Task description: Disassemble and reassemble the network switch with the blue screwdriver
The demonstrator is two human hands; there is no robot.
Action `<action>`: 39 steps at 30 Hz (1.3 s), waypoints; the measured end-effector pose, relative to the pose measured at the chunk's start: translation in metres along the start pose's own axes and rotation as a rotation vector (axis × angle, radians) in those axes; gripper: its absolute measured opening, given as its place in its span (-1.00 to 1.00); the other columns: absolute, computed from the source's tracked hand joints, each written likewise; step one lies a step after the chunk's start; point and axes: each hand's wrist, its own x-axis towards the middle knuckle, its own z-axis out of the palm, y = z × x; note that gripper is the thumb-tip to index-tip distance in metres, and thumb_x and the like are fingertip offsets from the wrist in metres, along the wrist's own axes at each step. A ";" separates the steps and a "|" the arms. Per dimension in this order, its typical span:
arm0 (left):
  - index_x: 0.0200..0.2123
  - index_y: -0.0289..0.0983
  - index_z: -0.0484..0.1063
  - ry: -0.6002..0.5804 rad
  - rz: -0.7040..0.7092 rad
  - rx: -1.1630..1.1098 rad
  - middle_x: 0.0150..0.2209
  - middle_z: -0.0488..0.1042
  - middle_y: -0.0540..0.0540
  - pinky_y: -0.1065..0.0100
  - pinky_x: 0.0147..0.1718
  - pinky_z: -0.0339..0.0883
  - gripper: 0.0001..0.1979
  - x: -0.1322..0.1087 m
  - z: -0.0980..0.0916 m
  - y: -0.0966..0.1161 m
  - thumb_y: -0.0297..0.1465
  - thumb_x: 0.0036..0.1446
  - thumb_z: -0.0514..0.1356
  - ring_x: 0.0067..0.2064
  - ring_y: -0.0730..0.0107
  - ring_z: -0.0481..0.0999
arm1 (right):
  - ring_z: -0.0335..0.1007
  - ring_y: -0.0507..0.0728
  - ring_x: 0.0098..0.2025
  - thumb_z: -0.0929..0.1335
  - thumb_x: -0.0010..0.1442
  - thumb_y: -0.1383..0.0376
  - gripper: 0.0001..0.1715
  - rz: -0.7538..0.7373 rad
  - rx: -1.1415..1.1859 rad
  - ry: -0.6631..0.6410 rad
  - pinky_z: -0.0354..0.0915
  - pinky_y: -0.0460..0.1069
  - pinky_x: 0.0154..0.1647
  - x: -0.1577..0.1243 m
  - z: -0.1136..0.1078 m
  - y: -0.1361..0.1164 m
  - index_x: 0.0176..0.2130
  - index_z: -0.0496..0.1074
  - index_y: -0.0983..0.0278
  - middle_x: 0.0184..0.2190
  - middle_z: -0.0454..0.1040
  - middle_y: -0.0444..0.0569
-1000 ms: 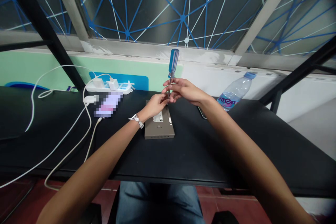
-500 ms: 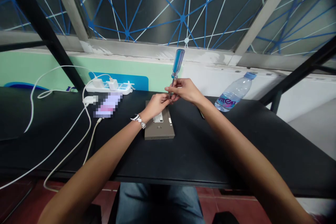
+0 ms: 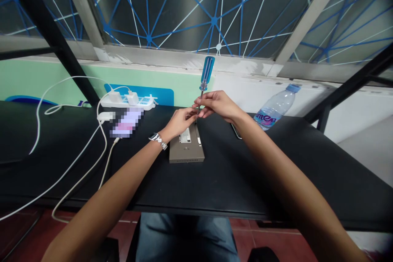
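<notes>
A screwdriver [image 3: 207, 71] with a clear blue handle stands nearly upright, its tip lowered to the far right part of a flat grey-brown box-shaped device [image 3: 186, 156]. The fingers of my right hand [image 3: 216, 104] pinch its metal shaft below the handle. Low on the same shaft, the thumb and forefinger of my left hand [image 3: 181, 122] close round it just above the device. My left hand covers the device's far left part. A label and a small white sticker show on the device's top. Whether a screw sits under the tip is too small to tell.
On the left, a white power strip [image 3: 139, 102] with plugged-in chargers trails white cables [image 3: 106, 147] across the black table [image 3: 230, 188], near a blurred-out phone [image 3: 127, 123]. At the right stands a tilted water bottle [image 3: 274, 106]. A dark flat object [image 3: 236, 132] lies partly behind my right forearm.
The screwdriver has turned a little and shifted slightly left. My right fingers have spread somewhat along the shaft, and my left hand has moved slightly left and away from me. The device stays put.
</notes>
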 end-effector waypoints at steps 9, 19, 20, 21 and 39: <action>-0.32 -0.32 0.49 0.005 -0.019 0.117 -0.35 0.58 -0.15 0.26 -0.26 0.42 -0.83 0.003 0.005 -0.012 -0.37 0.26 0.16 -0.30 0.28 0.56 | 0.53 0.04 -0.47 0.42 0.22 0.20 -0.80 0.054 0.075 -0.110 0.49 -0.06 -0.49 -0.004 0.005 -0.007 -0.24 0.54 0.30 -0.20 0.61 0.07; -0.32 -0.37 0.49 -0.033 -0.052 -0.159 -0.25 0.62 -0.24 0.20 -0.11 0.47 -0.73 0.011 0.018 -0.013 -0.28 0.29 0.14 -0.18 0.23 0.62 | 0.49 0.07 -0.59 0.50 0.09 0.20 -0.75 -0.137 -0.193 0.086 0.40 -0.06 -0.68 0.004 0.008 0.009 -0.36 0.40 0.26 -0.47 0.53 -0.07; -0.31 -0.37 0.50 -0.034 -0.056 -0.184 -0.25 0.62 -0.25 0.19 -0.10 0.47 -0.72 0.011 0.019 -0.014 -0.26 0.29 0.15 -0.18 0.22 0.63 | 0.49 0.08 -0.59 0.51 0.07 0.19 -0.73 -0.148 -0.221 0.109 0.41 -0.05 -0.67 0.005 0.006 0.012 -0.40 0.38 0.26 -0.51 0.51 -0.08; -0.31 -0.37 0.51 -0.030 -0.062 -0.198 -0.24 0.62 -0.25 0.18 -0.08 0.48 -0.71 0.011 0.018 -0.014 -0.25 0.28 0.17 -0.16 0.21 0.63 | 0.50 0.09 -0.58 0.51 0.06 0.19 -0.70 -0.146 -0.233 0.116 0.42 -0.05 -0.66 0.006 0.005 0.013 -0.44 0.37 0.25 -0.55 0.50 -0.09; -0.28 -0.34 0.50 0.064 -0.061 -0.077 -0.25 0.61 -0.19 0.25 -0.15 0.49 -0.88 0.001 0.001 -0.012 -0.39 0.16 0.25 -0.21 0.28 0.63 | 0.53 0.08 -0.53 0.48 0.07 0.26 -0.80 -0.133 -0.256 0.099 0.40 -0.08 -0.64 0.003 0.002 0.007 -0.31 0.48 0.32 -0.36 0.57 0.00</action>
